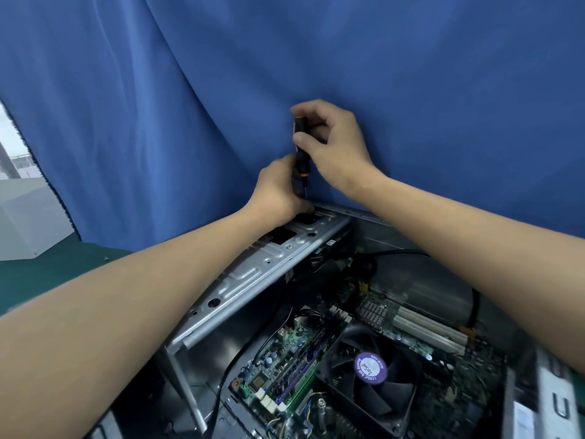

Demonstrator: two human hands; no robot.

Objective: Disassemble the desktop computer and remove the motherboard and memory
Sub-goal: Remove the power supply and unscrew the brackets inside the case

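1. Progress looks early: the desktop computer case (411, 270) lies open on a green table cover (47, 280), its side panel off and its insides exposed, but nothing inside appears to have been taken out.
2. Right hand (332, 147) is curled around the black and orange handle of a screwdriver (300, 163), which stands nearly upright over the far corner of the case.
3. Left hand (278, 191) sits just below it, fingers curled at the foot of the shaft where the tip meets the metal. Whether those fingers pinch the shaft or a screw cannot be told.
4. Screwdriver tip rests at the far end of a grey metal crossbar (253, 274) that spans the top of the case. Judging from this, the step in hand is loosening a screw on that bar. The screw itself is hidden by the left hand.
5. Motherboard (269, 369) lies flat on the case floor, toward the lower middle of the view, seemingly not yet unfastened.
6. Memory modules (304, 372) stand in their slots on the board, just left of the cooler fan (370, 372) with its purple label.
7. Expansion card (421, 327) with a small finned heatsink (376, 312) is seated beyond the fan, and black cables (395, 253) run across the interior.
8. Remaining work, as a judgement: freeing the crossbar, unplugging cables, pulling the card and memory, then unscrewing and lifting the board.
9. Blue curtain (316, 58) hangs behind the whole work area.
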